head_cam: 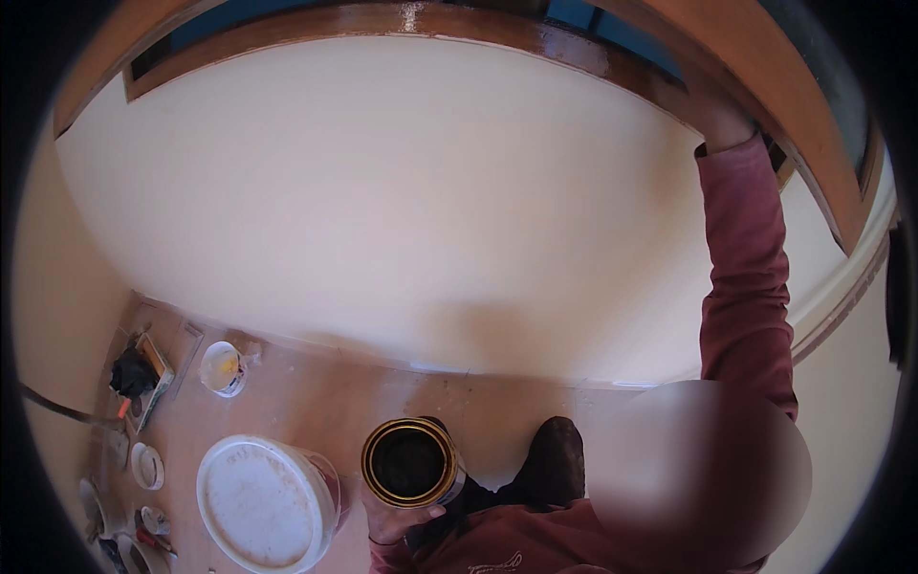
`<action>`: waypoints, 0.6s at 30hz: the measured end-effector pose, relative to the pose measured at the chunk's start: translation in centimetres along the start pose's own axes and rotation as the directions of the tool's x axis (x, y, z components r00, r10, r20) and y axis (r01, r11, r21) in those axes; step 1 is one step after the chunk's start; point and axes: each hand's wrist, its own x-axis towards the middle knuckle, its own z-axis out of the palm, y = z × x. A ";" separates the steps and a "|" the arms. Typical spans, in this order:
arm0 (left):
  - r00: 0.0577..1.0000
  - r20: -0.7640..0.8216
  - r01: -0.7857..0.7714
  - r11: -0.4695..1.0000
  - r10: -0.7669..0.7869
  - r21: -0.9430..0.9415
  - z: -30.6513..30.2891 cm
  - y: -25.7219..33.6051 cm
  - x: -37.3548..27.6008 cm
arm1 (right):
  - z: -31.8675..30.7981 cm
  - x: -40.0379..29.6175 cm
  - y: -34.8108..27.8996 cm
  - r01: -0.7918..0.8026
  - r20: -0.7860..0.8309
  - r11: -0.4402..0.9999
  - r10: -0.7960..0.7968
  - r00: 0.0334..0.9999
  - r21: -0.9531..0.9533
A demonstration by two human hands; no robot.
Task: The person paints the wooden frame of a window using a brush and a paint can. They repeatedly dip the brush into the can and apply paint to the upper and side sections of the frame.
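My left hand (391, 520) grips an open metal paint can (410, 463) from below and the side, in front of my body. The can has a gold-coloured rim and a dark inside; how full it is I cannot tell. My right hand (717, 118) reaches far up to the right corner of a brown wooden window frame (495, 32). Its fingers are blurred and partly lost against the wood, so whatever they may hold is hidden. Glossy, wet-looking patches shine on the lower rail of the frame.
Below the window runs a cream wall (401, 194). A large white lidded bucket (262, 502) stands on the tiled floor (301, 394) left of the can. Farther left are a small white tub (222, 369), a black bag (133, 373) and several containers. An orange-brown window sash (774, 93) juts out at upper right.
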 end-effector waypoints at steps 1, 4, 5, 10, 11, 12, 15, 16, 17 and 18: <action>1.000 -0.001 0.016 1.000 -0.016 -0.009 0.0 -0.1 -0.2 | -0.2 -0.1 -0.2 0.001 0.011 1.000 -0.001 1.000 0.003; 0.999 -0.015 0.047 0.999 -0.046 0.007 0.0 -0.2 -0.7 | -0.2 -0.1 -0.7 -0.003 0.024 1.000 0.003 1.000 -0.002; 0.999 -0.029 0.044 0.998 -0.042 0.041 0.0 -0.4 -0.7 | 0.1 0.0 -0.6 -0.004 0.022 1.000 0.004 1.000 0.003; 0.999 0.011 0.045 0.999 -0.045 0.001 1.0 -0.1 -0.7 | 0.5 0.4 -0.9 -0.017 0.043 1.000 0.017 0.999 -0.004; 0.998 0.012 0.057 0.998 -0.056 -0.019 1.3 0.0 -0.8 | 0.3 0.3 -0.7 -0.026 0.045 1.000 0.026 0.999 -0.007; 0.998 0.011 0.063 0.997 -0.063 -0.040 1.4 0.0 -0.7 | 0.2 0.1 -0.7 -0.031 0.042 0.999 0.031 0.999 -0.009; 0.985 0.002 0.173 0.984 -0.173 -0.028 0.6 -0.1 -1.3 | -0.7 -0.6 -0.1 -0.043 0.025 0.999 0.043 0.999 -0.015; 0.986 0.009 0.167 0.986 -0.167 -0.008 0.8 0.2 -1.2 | -1.0 -0.7 0.1 -0.046 0.025 0.999 0.046 0.999 -0.013; 0.987 0.017 0.160 0.987 -0.160 0.012 1.1 0.6 -1.1 | -1.9 -1.1 0.4 -0.048 0.018 0.999 0.049 0.999 -0.022; 0.988 0.020 0.153 0.988 -0.154 0.035 1.3 1.2 -1.1 | -2.6 -1.6 0.8 -0.053 0.013 0.998 0.053 0.998 -0.027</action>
